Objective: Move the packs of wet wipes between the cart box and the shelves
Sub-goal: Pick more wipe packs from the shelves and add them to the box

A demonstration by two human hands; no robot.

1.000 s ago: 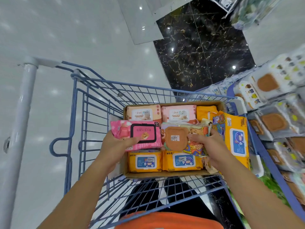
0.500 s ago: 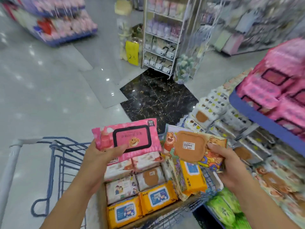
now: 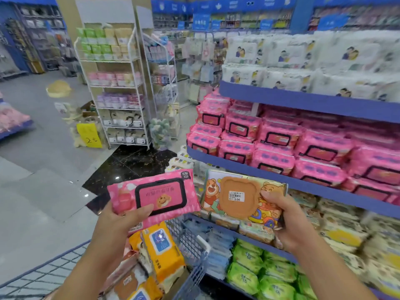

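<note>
Head view, main risk is a slip: the left hand (image 3: 121, 224) grips the pink pack (image 3: 153, 198) by its near edge only, thumb over the lid. The right hand (image 3: 285, 221) grips the bear pack (image 3: 240, 195) by one end, so either soft pack could sag and drop past the cart (image 3: 190, 241). Both packs are held in the air ahead of the hands, short of the crowded pink shelf row (image 3: 281, 144), where a shove could knock neighbours.

A pink pack (image 3: 160, 197) with a black-rimmed flap lid faces the camera at lower centre, gripped by the left hand (image 3: 121, 224). Just right of it, the right hand (image 3: 287, 221) holds a cartoon-bear pack (image 3: 238, 198) with a brown bear-shaped lid and a price sticker. Yellow packs (image 3: 162, 252) crowd the cart box (image 3: 178, 287) at bottom centre, and matching pink packs fill the blue shelves (image 3: 303, 100) at right.
</note>
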